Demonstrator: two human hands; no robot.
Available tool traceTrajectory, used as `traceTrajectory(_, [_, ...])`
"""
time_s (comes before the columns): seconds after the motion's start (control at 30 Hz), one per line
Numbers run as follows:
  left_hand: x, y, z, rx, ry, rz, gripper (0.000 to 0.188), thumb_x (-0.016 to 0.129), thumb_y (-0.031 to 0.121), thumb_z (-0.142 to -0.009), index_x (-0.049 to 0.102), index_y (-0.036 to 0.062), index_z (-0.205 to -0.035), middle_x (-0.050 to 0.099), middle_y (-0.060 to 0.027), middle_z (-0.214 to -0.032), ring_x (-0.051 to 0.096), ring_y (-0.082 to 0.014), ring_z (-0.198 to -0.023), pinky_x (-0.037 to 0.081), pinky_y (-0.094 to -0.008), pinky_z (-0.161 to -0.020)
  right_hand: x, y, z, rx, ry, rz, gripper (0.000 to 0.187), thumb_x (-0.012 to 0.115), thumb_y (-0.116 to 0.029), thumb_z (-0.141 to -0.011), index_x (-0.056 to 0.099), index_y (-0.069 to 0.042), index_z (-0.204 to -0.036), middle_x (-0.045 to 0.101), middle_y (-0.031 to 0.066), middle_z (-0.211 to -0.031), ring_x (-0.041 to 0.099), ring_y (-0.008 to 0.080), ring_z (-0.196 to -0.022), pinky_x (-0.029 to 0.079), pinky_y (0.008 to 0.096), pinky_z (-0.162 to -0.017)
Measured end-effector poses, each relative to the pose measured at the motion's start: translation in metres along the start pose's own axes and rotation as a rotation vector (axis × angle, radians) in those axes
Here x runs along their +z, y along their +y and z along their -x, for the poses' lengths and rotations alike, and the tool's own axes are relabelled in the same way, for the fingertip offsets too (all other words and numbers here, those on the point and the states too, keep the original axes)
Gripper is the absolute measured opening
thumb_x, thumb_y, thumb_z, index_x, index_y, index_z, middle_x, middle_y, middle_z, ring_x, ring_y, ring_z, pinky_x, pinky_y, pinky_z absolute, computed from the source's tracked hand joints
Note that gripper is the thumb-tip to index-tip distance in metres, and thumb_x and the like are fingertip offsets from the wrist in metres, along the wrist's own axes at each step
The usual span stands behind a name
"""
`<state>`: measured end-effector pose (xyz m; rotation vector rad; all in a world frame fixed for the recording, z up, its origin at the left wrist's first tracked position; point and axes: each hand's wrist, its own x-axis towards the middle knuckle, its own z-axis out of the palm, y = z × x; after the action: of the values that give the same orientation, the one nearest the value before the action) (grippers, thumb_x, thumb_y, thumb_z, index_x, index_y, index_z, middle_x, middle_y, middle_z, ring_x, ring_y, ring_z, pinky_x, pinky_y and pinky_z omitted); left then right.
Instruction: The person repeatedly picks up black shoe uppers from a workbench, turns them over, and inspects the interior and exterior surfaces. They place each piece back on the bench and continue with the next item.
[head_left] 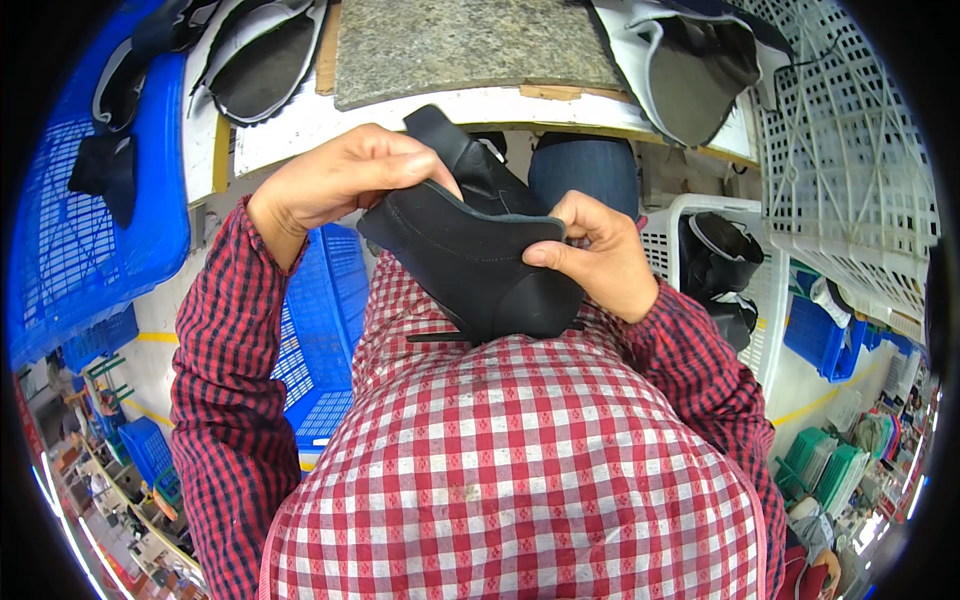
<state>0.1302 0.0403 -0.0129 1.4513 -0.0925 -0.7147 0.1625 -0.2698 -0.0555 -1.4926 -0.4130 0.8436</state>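
Observation:
A black shoe upper (455,265) is stretched between my two hands above my lap, with a stitched seam along its side and a rounded part facing me. My left hand (365,165) pinches its upper edge on the left, thumb on top and some fingers hidden behind. On the right, my right hand (605,250) grips the same edge near its end between thumb and fingers. A black flap of the piece (440,135) sticks up beyond the edge, toward the worktable.
Ahead stands a white worktable (290,130) bearing a grey stone slab (470,50). Dark shoe uppers lie on it at left (265,70) and right (700,75). Blue crates (150,190) stand left; a white crate (845,150) and a white bin of black uppers (770,310) stand right.

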Motion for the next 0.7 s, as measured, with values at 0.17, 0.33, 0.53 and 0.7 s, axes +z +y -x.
traceTrajectory(0.17, [-0.002,-0.004,-0.016,0.142,-0.209,-0.085,0.079,0.06,0.063,-0.099,0.067,-0.0114,-0.125,0.074,-0.0257,-0.116,0.074,-0.0314,-0.111,0.056,-0.0372,-0.101,-0.021,-0.014,0.003,-0.047,-0.149,0.053,0.022,0.085,-0.01,-0.089,0.065,-0.004,-0.089,0.07,-0.003,-0.082,0.061,0.0013,-0.079,0.05,0.0217,-0.069])
traceTrajectory(0.33, [-0.003,-0.012,-0.011,0.118,-0.159,0.293,0.092,0.049,0.072,-0.1,0.063,-0.0143,-0.13,0.073,-0.0282,-0.116,0.074,-0.0325,-0.109,0.056,-0.0368,-0.101,-0.022,-0.024,-0.007,-0.085,-0.197,0.244,0.024,0.085,-0.012,-0.089,0.064,-0.003,-0.085,0.065,-0.0045,-0.078,0.056,0.0012,-0.076,0.048,0.0233,-0.068])
traceTrajectory(0.53, [0.002,-0.025,-0.004,0.046,-0.025,0.156,0.033,0.064,0.017,-0.105,0.069,-0.0061,-0.127,0.076,-0.0118,-0.116,0.072,-0.0149,-0.103,0.056,-0.0269,-0.094,-0.033,-0.01,-0.022,-0.13,-0.318,0.189,0.024,0.084,-0.012,-0.09,0.062,-0.004,-0.084,0.06,-0.0049,-0.079,0.053,0.0018,-0.077,0.046,0.0244,-0.069])
traceTrajectory(0.7, [0.008,-0.011,-0.006,-0.018,0.021,0.118,0.023,0.072,0.012,-0.099,0.073,-0.0041,-0.115,0.076,-0.0048,-0.1,0.071,-0.0089,-0.091,0.057,-0.0231,-0.085,-0.036,-0.02,-0.026,-0.123,-0.398,0.212,0.021,0.083,-0.018,-0.091,0.066,-0.005,-0.09,0.065,-0.0012,-0.082,0.059,0.0065,-0.078,0.049,0.0273,-0.072])
